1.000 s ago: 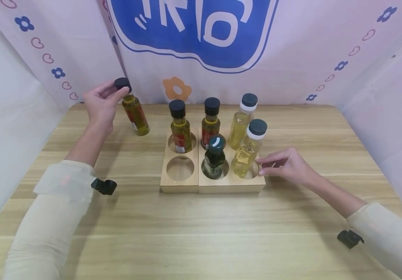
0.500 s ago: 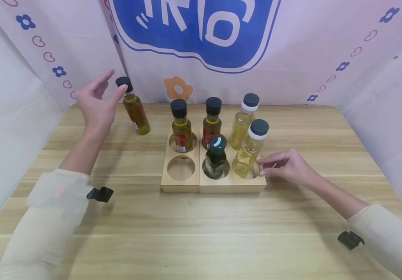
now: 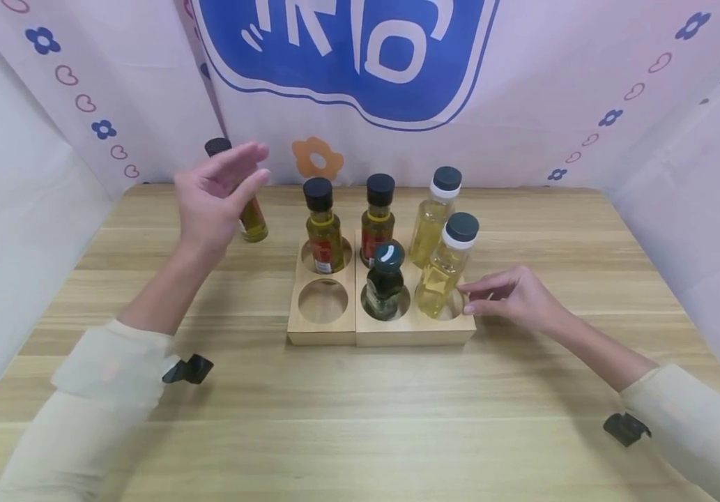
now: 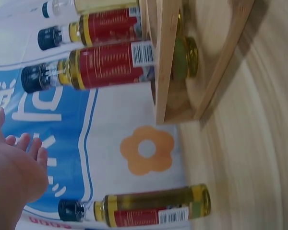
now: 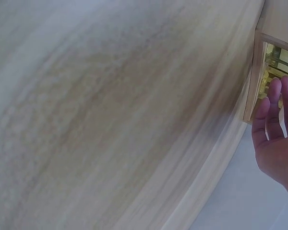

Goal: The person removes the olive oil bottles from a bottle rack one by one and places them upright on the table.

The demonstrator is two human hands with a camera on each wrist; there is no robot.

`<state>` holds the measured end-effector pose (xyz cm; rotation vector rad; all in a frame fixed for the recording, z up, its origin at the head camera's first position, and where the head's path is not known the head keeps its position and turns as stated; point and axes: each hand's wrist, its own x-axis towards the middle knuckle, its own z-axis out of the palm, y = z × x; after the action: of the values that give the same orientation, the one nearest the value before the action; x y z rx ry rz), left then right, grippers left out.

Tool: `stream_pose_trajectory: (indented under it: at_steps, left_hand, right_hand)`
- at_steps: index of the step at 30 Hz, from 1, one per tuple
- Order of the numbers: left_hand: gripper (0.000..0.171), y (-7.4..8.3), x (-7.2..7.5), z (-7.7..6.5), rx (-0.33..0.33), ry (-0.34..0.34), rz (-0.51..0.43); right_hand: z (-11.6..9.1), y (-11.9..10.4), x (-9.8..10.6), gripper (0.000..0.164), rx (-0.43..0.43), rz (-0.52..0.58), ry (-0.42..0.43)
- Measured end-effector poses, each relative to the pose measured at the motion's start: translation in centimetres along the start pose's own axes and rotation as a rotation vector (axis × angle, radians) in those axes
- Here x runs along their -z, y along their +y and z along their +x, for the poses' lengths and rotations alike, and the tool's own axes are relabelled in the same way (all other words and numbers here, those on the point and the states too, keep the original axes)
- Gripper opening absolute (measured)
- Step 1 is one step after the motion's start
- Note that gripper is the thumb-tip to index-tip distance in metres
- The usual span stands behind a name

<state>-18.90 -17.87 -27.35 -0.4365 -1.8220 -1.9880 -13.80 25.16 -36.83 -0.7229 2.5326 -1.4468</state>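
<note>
In the head view my left hand (image 3: 212,206) is raised at the back left, its fingers extended and holding nothing. Partly hidden behind it, a black-capped, red-labelled oil bottle (image 3: 253,222) stands on the table; the left wrist view shows that bottle (image 4: 158,207) apart from the hand (image 4: 17,170). My right hand (image 3: 516,300) touches the right edge of the wooden bottle rack (image 3: 412,337) with thumb and fingertips. Its fingers look fairly straight in the right wrist view, against the rack's open end (image 5: 278,36); the thumb is hidden there.
The rack holds two red-labelled oil bottles (image 3: 323,240), two pale yellow oil bottles (image 3: 438,279) with dark caps and a squat dark bottle (image 3: 385,289). Its front-left hole (image 3: 323,302) has no bottle. A printed cloth (image 3: 397,153) hangs behind the table (image 3: 360,418).
My left hand has let go of the bottle's cap, spread its fingers and moved right, passing in front of that bottle. The bottle stays in place. My right hand and the rack have not moved.
</note>
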Motion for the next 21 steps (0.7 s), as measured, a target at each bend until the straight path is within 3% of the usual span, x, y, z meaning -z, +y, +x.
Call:
stream_pose_trajectory:
  at_steps: [4, 10, 13, 21]
  left_hand:
    - [0.037, -0.5, -0.8, -0.7, 0.048, -0.094, -0.047]
    - [0.042, -0.9, -1.7, -1.3, 0.117, -0.165, -0.036]
    - [0.045, -1.1, -2.1, -1.5, 0.155, -0.192, -0.015]
    - [0.049, -1.6, -3.0, -1.7, 0.175, -0.217, 0.011]
  right_hand:
    - [0.0, 0.1, -0.1, 0.029, 0.000, 0.016, -0.006]
    - [0.0, 0.2, 0.0, 0.029, 0.000, 0.008, -0.002]
    - [-0.1, 0.2, 0.0, 0.029, -0.006, 0.006, -0.003]
    - [0.1, 0.2, 0.0, 0.029, -0.001, 0.027, -0.003]
